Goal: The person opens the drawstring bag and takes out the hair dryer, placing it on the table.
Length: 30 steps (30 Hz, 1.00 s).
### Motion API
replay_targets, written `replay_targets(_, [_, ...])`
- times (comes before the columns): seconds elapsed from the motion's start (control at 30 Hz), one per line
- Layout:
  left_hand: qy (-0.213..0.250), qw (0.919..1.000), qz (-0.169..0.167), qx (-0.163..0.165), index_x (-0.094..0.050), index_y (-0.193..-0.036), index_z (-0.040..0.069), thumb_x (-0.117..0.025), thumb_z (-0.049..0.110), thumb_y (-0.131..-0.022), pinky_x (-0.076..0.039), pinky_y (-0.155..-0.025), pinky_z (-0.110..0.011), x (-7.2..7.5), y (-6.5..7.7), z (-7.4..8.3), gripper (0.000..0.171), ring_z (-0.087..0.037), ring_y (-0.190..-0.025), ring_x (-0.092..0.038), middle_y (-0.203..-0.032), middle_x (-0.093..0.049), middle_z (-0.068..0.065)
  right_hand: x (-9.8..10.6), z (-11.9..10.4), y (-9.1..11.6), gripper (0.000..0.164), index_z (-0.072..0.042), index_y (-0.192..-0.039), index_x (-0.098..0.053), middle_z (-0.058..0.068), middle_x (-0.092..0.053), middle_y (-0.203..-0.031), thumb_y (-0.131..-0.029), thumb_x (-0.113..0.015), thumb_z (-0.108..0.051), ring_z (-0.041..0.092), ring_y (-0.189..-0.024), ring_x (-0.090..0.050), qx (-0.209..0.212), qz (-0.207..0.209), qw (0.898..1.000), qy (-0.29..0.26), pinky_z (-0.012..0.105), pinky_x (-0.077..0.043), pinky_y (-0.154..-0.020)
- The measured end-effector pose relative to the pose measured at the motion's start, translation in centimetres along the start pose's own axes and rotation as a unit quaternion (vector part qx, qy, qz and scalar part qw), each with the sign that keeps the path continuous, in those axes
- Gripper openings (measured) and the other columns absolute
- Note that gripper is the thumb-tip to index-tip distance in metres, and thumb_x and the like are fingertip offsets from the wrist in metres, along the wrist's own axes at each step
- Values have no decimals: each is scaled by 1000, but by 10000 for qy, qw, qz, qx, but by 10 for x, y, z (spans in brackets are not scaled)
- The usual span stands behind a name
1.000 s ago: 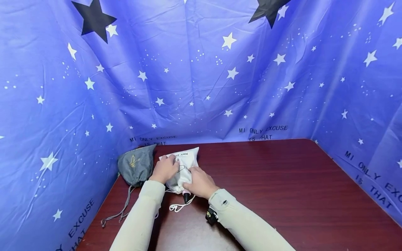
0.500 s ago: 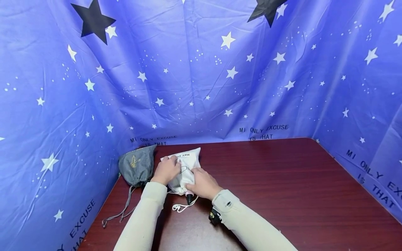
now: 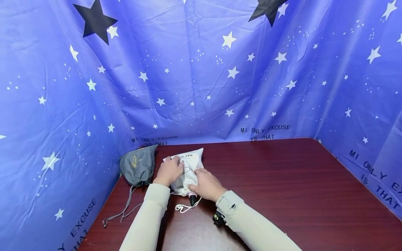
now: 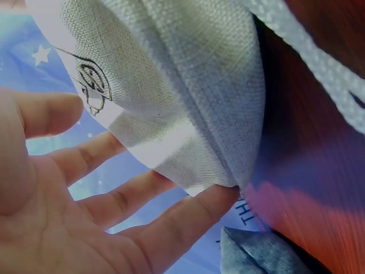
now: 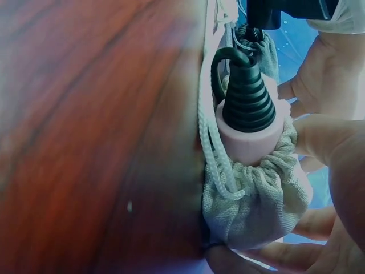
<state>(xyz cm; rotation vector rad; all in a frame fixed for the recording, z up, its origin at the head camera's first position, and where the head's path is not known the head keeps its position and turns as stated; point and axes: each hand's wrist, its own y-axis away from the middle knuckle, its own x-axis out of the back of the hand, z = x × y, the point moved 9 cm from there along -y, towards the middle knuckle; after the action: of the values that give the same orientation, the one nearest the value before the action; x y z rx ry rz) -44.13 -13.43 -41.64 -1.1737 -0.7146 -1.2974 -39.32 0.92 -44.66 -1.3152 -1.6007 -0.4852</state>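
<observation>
A white drawstring bag printed "Hair Dr…" lies on the table in the head view, mouth toward the person. From its gathered mouth pokes a pink handle end with a black ribbed cord sleeve. My right hand grips the bag's right side near the mouth, thumb on top and fingers around the side. On the bag's left side rests my left hand; in the left wrist view its fingers are spread, tips at the cloth edge. The bag hides the rest of the pink item.
To the left, a grey drawstring bag with a gold print lies close to my left hand, its grey cords trailing forward. A white cord loops in front of the white bag. Blue star-printed cloth surrounds the dark red table.
Both hands and the white bag, with the pink handle end and white cord, have slid slightly to the right. The grey bag has stayed in place.
</observation>
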Motion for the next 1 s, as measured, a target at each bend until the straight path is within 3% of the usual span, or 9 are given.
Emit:
replay_targets(0.33, [-61, 9999, 112, -53, -66, -128, 5, -53, 34, -102, -52, -91, -59, -2, 6, 6, 40, -51, -102, -66, -119, -65, -28, 5, 3, 6, 57, -8, -127, -65, 3, -68, -117, -86, -78, -47, 19, -93, -64, -53, -84, 9997, 218, 40, -54, -75])
replay_targets(0.57, [-127, 9995, 248, -122, -66, -128, 5, -52, 33, -103, -51, -92, -60, -4, 8, 12, 40, -51, -103, -65, -120, -64, -29, 10, 6, 12, 58, -8, -129, -64, 4, -68, -123, -87, -78, -45, 20, -99, -65, 76, -3, 9997, 216, 41, -55, -79])
replay_targets(0.8, [-84, 9991, 324, -245, -67, -125, 5, -54, 31, -102, -50, -91, -61, -5, 12, 20, 37, -50, -103, -65, -118, -66, -28, 12, 10, 19, 55, -10, -125, -65, 0, -66, -111, -86, -77, -47, 17, -85, -61, 48, -45, 9997, 235, 39, -51, -66])
replay_targets(1.0, [-102, 9985, 378, -385, -67, -126, 5, -53, 31, -103, -50, -92, -60, -7, 13, 30, 37, -49, -103, -66, -118, -66, -28, 17, 16, 24, 60, -9, -129, -65, 1, -68, -120, -86, -77, -49, 19, -90, -64, 1, -15, 9997, 243, 41, -53, -68])
